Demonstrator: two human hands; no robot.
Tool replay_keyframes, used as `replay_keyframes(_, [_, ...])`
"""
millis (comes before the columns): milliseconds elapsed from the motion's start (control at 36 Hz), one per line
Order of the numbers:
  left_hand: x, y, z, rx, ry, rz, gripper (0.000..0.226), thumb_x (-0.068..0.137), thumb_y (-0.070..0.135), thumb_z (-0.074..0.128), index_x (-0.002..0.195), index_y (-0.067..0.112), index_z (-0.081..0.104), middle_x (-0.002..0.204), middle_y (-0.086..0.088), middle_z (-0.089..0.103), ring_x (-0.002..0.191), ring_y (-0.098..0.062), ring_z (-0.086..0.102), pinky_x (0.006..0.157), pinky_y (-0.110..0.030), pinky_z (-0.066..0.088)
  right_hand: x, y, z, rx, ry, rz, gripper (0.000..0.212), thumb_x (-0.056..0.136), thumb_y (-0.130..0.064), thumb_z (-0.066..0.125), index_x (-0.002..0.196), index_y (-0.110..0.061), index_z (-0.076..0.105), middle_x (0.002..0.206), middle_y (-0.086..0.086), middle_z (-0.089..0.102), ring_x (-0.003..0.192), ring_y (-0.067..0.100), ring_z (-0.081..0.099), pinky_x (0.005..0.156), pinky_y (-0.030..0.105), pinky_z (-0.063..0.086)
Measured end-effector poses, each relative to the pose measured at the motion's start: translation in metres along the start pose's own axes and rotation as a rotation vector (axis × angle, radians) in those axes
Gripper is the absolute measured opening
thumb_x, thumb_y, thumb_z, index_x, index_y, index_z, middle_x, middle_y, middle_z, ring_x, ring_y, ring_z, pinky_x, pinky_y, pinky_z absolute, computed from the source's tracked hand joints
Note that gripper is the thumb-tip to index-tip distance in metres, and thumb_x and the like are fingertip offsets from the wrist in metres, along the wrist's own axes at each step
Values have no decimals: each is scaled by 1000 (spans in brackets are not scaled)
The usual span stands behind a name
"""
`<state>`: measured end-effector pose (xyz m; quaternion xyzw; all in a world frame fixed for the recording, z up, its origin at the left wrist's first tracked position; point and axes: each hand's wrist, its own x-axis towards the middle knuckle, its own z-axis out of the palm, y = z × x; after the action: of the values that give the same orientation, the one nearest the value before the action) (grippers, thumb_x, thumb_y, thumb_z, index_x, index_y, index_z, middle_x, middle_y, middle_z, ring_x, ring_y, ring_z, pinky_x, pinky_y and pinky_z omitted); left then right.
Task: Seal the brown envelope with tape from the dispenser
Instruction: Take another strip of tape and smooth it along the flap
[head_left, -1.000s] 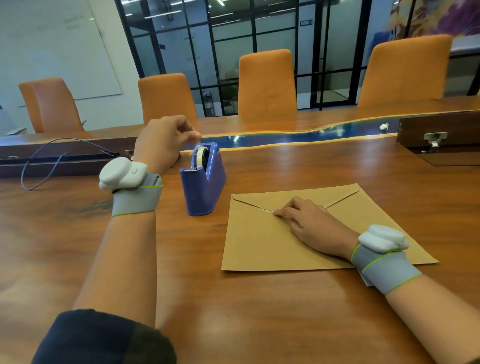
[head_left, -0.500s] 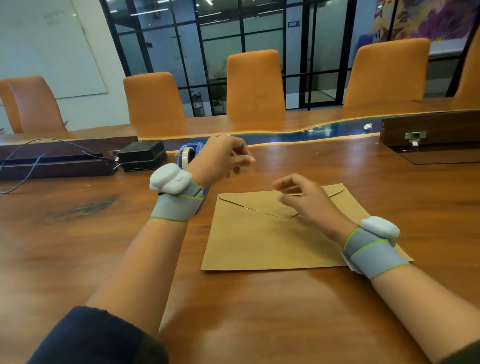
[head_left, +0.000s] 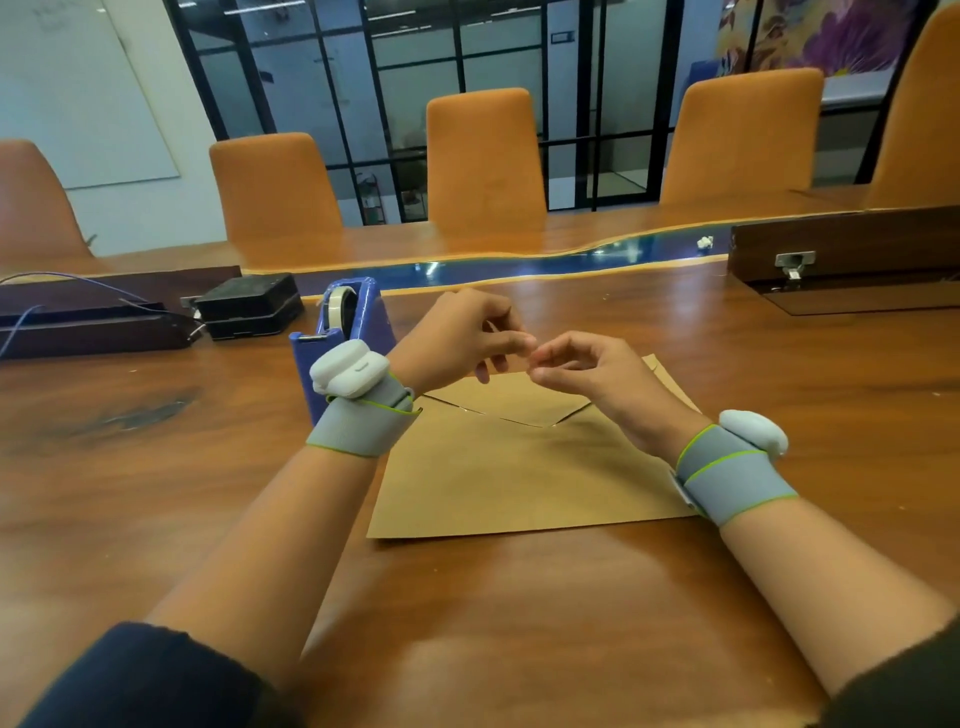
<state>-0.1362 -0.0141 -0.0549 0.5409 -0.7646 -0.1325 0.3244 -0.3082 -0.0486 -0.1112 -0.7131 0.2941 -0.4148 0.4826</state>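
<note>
The brown envelope (head_left: 519, 467) lies flat on the wooden table (head_left: 156, 467) in front of me, its pointed flap folded down. The blue tape dispenser (head_left: 366, 322) stands just left of it, partly behind my left wrist, with the tape roll (head_left: 337, 306) on top. My left hand (head_left: 452, 338) and my right hand (head_left: 597, 379) hover above the envelope's upper edge. Their pinched fingertips meet there, apparently on a short piece of clear tape that barely shows.
A black box (head_left: 249, 306) and a dark cable tray with a wire (head_left: 88, 322) sit at the back left. A raised wooden flap with a latch (head_left: 841, 249) stands at the back right. Orange chairs (head_left: 483, 156) line the far side.
My left hand left the dispenser and came right over the envelope with its fingers pinched. My right hand lifted off the envelope flap and rose until its fingertips met the left ones.
</note>
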Motion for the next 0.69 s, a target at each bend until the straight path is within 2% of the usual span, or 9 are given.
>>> replay_keyframes(139, [0,1,7,-5,-28,-19,15,84,24,66,83,10,67,67,4,63,51,4,60,45,-10,48,1,3,-10,-64,11,-7,12,79,-9,72,77,-21,70,72,-5,65,64,-5,58,64,1,44])
replay_keyframes(222, [0,2,15,0,-38,-21,15,83,26,67,81,11,67,66,4,64,52,3,61,46,-12,50,3,3,-18,-127,5,1,19,77,-9,73,71,-26,69,70,-5,67,63,-6,59,65,5,46])
replay_keyframes(278, [-1,3,21,-1,-42,-21,13,82,28,67,80,15,66,73,-3,69,59,-4,65,50,-17,54,3,3,-24,-168,1,15,16,77,-11,74,71,-25,70,70,-4,67,65,-2,59,66,8,47])
replay_keyframes(361, [-1,3,27,-21,-50,-44,13,82,29,68,80,16,66,85,-12,73,71,-23,71,58,-26,57,3,4,-31,-199,9,8,9,77,-13,74,78,-22,71,72,-4,66,63,-3,57,63,5,46])
replay_keyframes(472, [1,6,31,-156,4,-62,9,83,22,67,76,16,66,80,-14,72,68,-16,69,56,-17,56,2,5,-34,-234,48,68,16,79,-20,73,93,-14,66,78,-1,62,61,7,56,49,7,43])
replay_keyframes(556, [6,9,34,-273,50,-82,10,84,16,66,74,15,66,79,-17,71,70,-19,69,63,-17,58,1,6,-38,-233,48,151,11,83,-27,68,82,-18,62,73,-2,65,56,7,58,51,17,41])
replay_keyframes(639, [8,10,36,-309,93,-79,8,83,15,68,74,14,68,78,-15,70,70,-18,68,69,-20,59,0,6,-41,-160,76,189,17,86,-28,65,72,-18,63,63,-4,64,51,2,57,52,18,39])
replay_keyframes(694, [8,10,37,-315,120,-65,6,81,14,70,76,12,69,78,-14,70,69,-15,67,68,-17,58,-1,5,-43,-78,53,230,22,87,-31,62,70,-18,65,60,-6,64,51,3,57,55,18,38])
